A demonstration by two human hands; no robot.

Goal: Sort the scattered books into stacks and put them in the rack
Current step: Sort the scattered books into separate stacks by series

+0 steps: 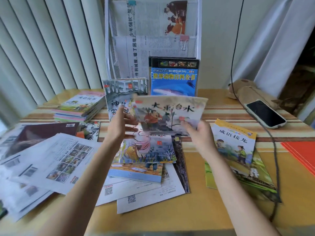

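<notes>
Above scattered books (146, 150), right hand (196, 132) pinching picture book (170, 113), left hand (119, 126) fingers wide, rack (109, 48) book "BAI KE QUAN SHU" (174, 79).

Thin picture book (170, 113) tilted mid-air before white mesh rack (109, 48), other books (146, 150) scattered flat below

Blue-covered animal book (174, 79), orange and brown striped tablecloth (230, 109), pink binder clip (184, 39), black phone (265, 114)
</notes>
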